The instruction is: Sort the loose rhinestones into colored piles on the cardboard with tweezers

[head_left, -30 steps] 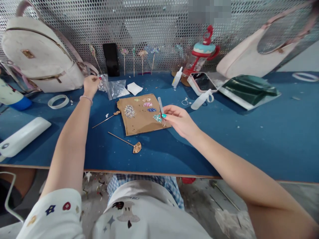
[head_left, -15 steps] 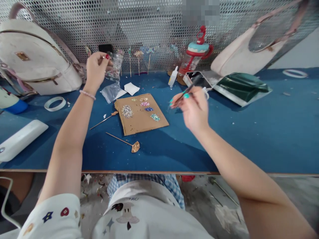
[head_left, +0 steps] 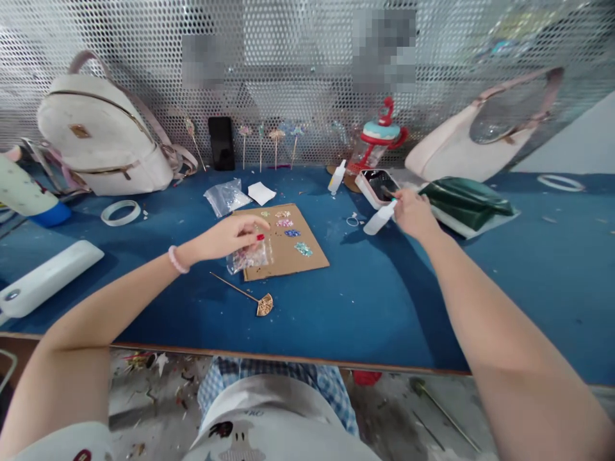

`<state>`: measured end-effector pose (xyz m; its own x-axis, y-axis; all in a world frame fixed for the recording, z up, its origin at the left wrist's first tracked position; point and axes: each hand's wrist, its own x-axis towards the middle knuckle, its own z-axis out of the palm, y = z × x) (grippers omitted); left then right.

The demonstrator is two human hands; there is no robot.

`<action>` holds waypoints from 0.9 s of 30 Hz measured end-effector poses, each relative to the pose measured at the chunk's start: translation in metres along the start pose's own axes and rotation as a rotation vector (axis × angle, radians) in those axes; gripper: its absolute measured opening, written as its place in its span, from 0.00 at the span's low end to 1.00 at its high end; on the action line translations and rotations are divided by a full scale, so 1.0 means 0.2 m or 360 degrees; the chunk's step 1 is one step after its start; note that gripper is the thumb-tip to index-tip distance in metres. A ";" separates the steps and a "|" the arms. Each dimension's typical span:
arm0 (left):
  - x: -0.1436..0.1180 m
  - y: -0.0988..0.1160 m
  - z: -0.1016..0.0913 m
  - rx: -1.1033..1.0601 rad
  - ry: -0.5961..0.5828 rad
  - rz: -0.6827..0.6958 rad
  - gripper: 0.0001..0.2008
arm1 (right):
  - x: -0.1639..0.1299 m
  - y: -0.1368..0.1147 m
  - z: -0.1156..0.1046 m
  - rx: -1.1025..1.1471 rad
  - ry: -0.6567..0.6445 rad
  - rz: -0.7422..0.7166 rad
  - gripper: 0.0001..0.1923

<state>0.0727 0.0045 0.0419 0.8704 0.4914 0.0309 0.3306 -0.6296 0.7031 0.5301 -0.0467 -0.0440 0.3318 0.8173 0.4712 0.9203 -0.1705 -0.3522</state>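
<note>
My left hand pinches a small clear bag of rhinestones and holds it over the left part of a brown cardboard sheet. Small heaps of coloured stones lie on the sheet. A gold fan-headed hairpin lies just in front of it. My right hand is far to the right, closed on thin dark tweezers whose tip points at a pink-cased phone. Its fingers touch a white squeeze bottle lying on the blue table.
A white backpack, tape ring and long white case are at the left. Clear bags, a black phone and decorated sticks line the mesh wall. A drink bottle, pink handbag and green pouch are at the right.
My left hand lifted the rhinestone bag from the back of the table and brought it down over the cardboard. My right hand left the cardboard with the tweezers and went right to the phone and bottle.
</note>
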 end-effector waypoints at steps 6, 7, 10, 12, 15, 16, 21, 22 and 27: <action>-0.14 -0.04 0.05 0.0054 0.0093 -0.0116 0.20 | -0.06 -0.04 -0.08 0.0049 0.0328 0.0170 0.13; -0.14 -0.05 0.05 0.0057 0.0082 -0.0119 0.20 | -0.07 -0.05 -0.09 0.0124 0.0429 0.0142 0.13; -0.12 -0.07 0.08 0.0107 0.0102 -0.0088 0.21 | -0.09 -0.12 -0.10 0.0340 0.0881 -0.0138 0.08; -0.12 -0.08 0.10 0.0124 0.0152 -0.0047 0.21 | -0.13 -0.24 -0.11 0.0369 0.0997 -0.0230 0.06; -0.13 -0.07 0.13 0.0109 0.0201 0.0027 0.21 | -0.24 -0.52 -0.11 0.0463 0.1010 -0.0715 0.03; -0.14 -0.07 0.14 0.0098 0.0201 0.0044 0.21 | -0.29 -0.63 -0.11 0.0508 0.0833 -0.1057 0.05; -0.16 -0.05 0.18 0.0066 0.0183 0.0120 0.22 | -0.56 -1.05 -0.03 0.0437 0.0335 -0.1756 0.04; -0.16 -0.04 0.19 0.0066 0.0180 0.0139 0.22 | -0.59 -1.08 -0.02 0.0407 0.0300 -0.1830 0.08; -0.17 -0.01 0.24 0.0072 0.0080 0.0231 0.20 | -0.65 -1.10 0.00 0.0315 0.0366 -0.1941 0.07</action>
<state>0.0592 -0.0400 0.0050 0.8911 0.4223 0.1663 0.2197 -0.7219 0.6562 0.2842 -0.1150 -0.0279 -0.6647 0.2666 0.6979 0.6130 0.7287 0.3055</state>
